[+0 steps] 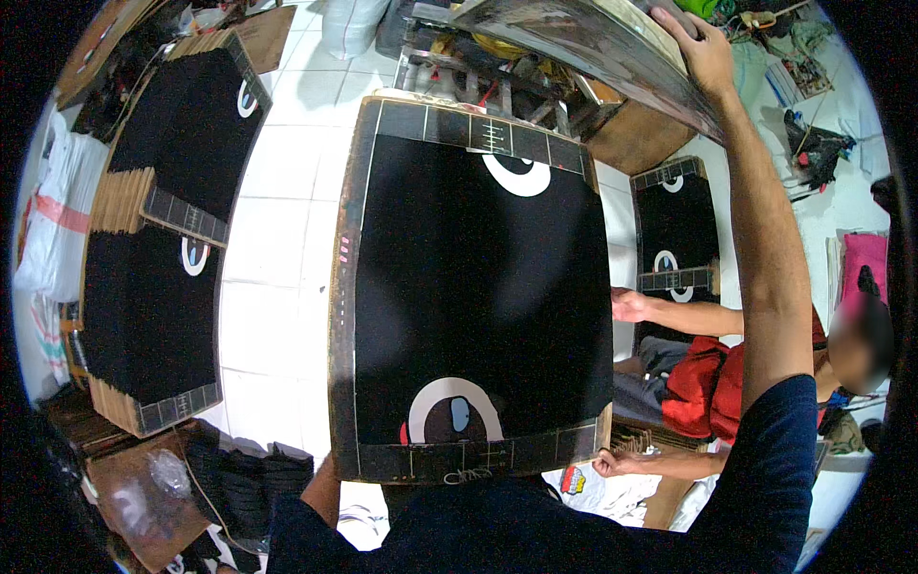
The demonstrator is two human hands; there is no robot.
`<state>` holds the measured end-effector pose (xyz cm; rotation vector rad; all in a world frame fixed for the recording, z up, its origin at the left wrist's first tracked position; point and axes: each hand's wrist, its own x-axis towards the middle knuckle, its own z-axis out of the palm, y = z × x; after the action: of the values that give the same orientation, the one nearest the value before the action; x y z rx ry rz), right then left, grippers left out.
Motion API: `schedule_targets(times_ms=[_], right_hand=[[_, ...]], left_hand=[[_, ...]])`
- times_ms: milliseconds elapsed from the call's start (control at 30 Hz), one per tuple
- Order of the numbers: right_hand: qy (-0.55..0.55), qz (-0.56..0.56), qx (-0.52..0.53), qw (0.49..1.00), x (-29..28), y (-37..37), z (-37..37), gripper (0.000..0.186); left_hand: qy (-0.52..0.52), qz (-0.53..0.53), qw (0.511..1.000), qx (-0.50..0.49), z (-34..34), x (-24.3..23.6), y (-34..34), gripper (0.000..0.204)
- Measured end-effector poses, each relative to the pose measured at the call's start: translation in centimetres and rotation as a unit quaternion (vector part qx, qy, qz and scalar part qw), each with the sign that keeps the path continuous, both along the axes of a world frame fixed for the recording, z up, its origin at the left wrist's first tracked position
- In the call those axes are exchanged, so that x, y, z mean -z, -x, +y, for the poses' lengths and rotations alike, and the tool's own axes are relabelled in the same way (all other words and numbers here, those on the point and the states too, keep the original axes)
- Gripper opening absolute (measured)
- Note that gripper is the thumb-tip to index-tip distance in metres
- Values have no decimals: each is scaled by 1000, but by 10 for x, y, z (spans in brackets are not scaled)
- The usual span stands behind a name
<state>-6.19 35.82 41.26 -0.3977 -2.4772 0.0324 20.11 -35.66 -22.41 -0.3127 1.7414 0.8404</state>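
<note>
A large board [478, 268] covered in black fabric with white-ringed eye graphics and gridded dark end bands lies before me. My left forearm [320, 497] rises at its lower left; that hand is hidden behind the board. My right hand [698, 48] is raised at the top right, fingers gripping the edge of a stained flat screen frame [583, 43], which is tilted above the board's far end. A co-worker's hand [626, 306] is beside the board's right edge, and their other hand [607, 462] is at its lower right corner.
Stacked black-covered boards stand left [148, 325] and right [674, 220]. A seated person in red [698, 383] is at my right. White plastic bundles [62, 220] line the left, a white sack [344, 24] is at the back, and cardboard [134, 497] lies lower left.
</note>
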Motion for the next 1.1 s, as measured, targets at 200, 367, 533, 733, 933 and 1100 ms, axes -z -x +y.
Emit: schedule_targets(times_ms=[200,367,533,733,933,1100], right_hand=[[2,-42,-20,999,-1,8,52,89],[-22,-81,-76,994,-11,19,99,49],[-193,-122,-69,971,-12,33,173,45],[-222,-106,7,969,17,20,152,55],[6,20,24,999,75,-43,-4,67],[-130,170,-109,971,148,-91,-62,51]], left_hand=[[-44,51,996,-62,32,23,22,40],[-90,68,992,-60,66,44,27,40],[-157,44,986,-15,87,39,-15,41],[12,287,906,-310,49,-61,79,41],[-358,432,808,-179,232,-289,210,43],[-555,267,722,-316,417,-399,205,57]])
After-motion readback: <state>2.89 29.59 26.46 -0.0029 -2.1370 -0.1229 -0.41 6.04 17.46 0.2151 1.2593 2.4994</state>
